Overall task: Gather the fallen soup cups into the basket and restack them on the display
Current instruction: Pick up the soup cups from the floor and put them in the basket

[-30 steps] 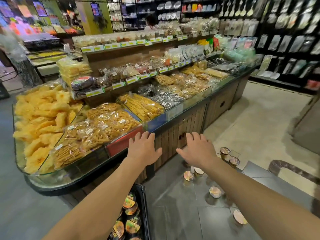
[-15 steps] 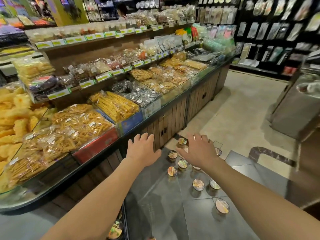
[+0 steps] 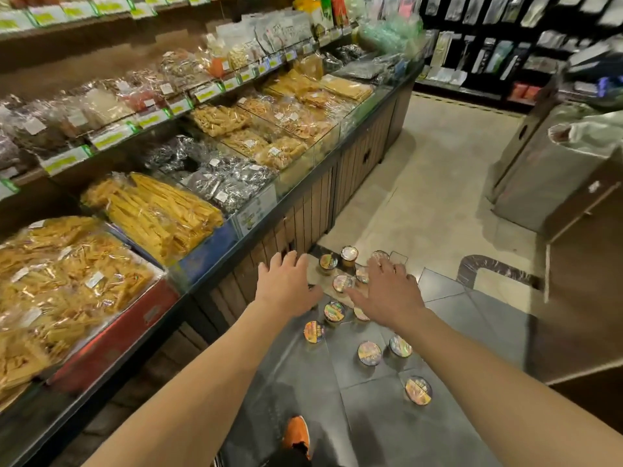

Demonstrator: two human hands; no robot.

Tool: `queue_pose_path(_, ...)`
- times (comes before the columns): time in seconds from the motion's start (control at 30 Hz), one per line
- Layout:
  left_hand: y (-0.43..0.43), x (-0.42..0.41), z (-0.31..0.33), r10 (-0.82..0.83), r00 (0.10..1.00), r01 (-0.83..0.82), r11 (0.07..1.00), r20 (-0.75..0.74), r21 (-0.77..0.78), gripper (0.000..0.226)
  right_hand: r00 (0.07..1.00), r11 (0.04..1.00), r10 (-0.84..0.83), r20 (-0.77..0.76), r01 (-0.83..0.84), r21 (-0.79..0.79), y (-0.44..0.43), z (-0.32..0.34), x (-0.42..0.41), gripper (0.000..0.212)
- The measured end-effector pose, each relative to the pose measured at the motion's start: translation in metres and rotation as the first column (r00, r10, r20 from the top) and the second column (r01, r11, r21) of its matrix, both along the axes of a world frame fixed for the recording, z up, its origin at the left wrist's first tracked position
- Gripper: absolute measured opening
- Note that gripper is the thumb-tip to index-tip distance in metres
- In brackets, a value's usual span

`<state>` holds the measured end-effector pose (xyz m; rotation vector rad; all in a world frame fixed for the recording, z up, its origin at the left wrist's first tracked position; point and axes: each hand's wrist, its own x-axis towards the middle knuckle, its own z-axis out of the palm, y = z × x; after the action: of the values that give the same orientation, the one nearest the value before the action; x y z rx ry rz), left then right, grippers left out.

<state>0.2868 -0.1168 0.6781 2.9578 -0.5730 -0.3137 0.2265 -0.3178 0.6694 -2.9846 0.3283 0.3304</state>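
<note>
Nearest the person, just past an orange shoe, one soup cup stands alone on the dark floor tiles, foil lid up. A little farther on, more cups lie scattered, most of them upright. They tighten into a cluster at the foot of the counter. Both hands hang above that cluster with fingers spread, holding nothing: the left hand nearer the counter, the right hand over the farther cups. The basket is out of view.

The cups look light and thin-walled, so they probably dent easily, and a careless fingertip could puncture the foil lid. The safest hold is likely around the side wall just under the rim, thumb opposite fingers, without squeezing. The glossy printed sides may be slippery.
</note>
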Motion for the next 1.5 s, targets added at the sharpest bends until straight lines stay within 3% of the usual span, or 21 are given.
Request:
queue_pose_path(0.27, -0.055, 0.091, -0.060, -0.094, 0.992, 0.097, 0.995, -0.090, 0.035, 0.078, 0.990, 0.993, -0.111, -0.090, 0.115, 0.034, -0.041, -0.057, 0.066, 0.079)
queue_pose_path(0.57, -0.121, 0.155, -0.175, -0.069, 0.978, 0.091, 0.990, -0.198, 0.104, 0.082, 0.967, 0.979, -0.146, -0.207, 0.172, 0.111, -0.100, -0.183, 0.128, 0.088)
queue_pose_path(0.93, -0.164, 0.173, -0.401, -0.057, 0.906, 0.136, 0.978, -0.420, 0.160, 0.087, 0.883, 0.974, -0.117, -0.455, 0.192, 0.121, -0.138, -0.404, 0.141, 0.093)
queue_pose_path(1.1, -0.152, 0.190, -0.526, 0.031, 0.863, 0.079, 0.977, -0.504, 0.196, 0.094, 0.856, 0.960, -0.164, -0.490, 0.253, 0.119, -0.135, -0.529, 0.135, 0.097)
queue_pose_path(1.5, -0.114, 0.216, -0.762, 0.080, 0.881, 0.090, 0.939, -0.466, 0.331, 0.118, 0.808, 0.945, -0.225, -0.544, 0.317, 0.080, -0.128, -0.754, 0.131, 0.100)
